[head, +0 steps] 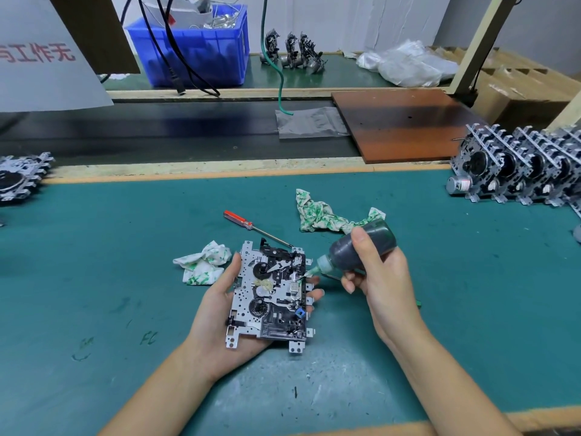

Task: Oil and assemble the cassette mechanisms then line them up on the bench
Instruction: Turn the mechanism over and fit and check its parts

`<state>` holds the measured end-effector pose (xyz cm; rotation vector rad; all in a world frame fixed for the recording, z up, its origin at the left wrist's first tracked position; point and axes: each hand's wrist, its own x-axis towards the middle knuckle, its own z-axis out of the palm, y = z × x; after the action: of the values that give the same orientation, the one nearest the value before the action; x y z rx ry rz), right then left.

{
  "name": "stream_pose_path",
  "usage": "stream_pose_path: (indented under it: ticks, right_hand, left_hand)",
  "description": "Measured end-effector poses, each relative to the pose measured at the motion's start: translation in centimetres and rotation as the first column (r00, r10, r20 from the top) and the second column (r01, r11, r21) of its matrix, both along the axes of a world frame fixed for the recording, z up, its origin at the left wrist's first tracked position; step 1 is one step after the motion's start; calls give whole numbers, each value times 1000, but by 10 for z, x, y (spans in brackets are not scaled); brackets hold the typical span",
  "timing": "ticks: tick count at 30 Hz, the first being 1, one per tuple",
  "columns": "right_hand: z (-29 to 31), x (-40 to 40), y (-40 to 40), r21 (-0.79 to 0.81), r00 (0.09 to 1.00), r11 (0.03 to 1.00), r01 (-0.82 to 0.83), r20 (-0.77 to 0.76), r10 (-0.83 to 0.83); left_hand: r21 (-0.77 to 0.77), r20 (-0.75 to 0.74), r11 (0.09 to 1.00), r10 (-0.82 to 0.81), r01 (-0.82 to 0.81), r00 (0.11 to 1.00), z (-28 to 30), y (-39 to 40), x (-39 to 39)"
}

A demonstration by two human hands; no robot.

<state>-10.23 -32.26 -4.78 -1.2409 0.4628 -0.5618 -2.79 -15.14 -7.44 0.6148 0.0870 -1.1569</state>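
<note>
Oiling one cassette mechanism (268, 298).
The left hand (220, 309) holds it flat; the right hand (374, 272) squeezes the oil bottle (361, 247), tip touching its right edge. Next: fit parts.

Bare green mat (94, 262) left of hands: open passage. Screwdriver (256, 228) and two crumpled rags (204, 265) (327, 217) crowd space just behind held mechanism (270, 297). Row of standing mechanisms (518, 171) blocks far right edge. Near edge below forearms open.
</note>
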Motion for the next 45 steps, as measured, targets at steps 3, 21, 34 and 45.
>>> stream_pose_path:
  ticks: [3,21,34,45]
  right_hand:
    - [2,0,-2,-8,1000,1000,25,-6,-25]
    - [1,-2,-10,97,995,991,95,2,-95]
    - [-19,1,-17,-593,977,805,-11,-179,-119]
    - [-3,-10,-6,-935,955,263,240,178,-239]
  left_hand:
    - [-1,-6,1000,-2,2,1000,1,0,-1]
    - [12,2,1000,0,0,1000,2,0,-1]
    - [13,64,1000,-24,23,998,2,-3,-4]
    - [63,158,984,-173,165,972,6,-1,-2]
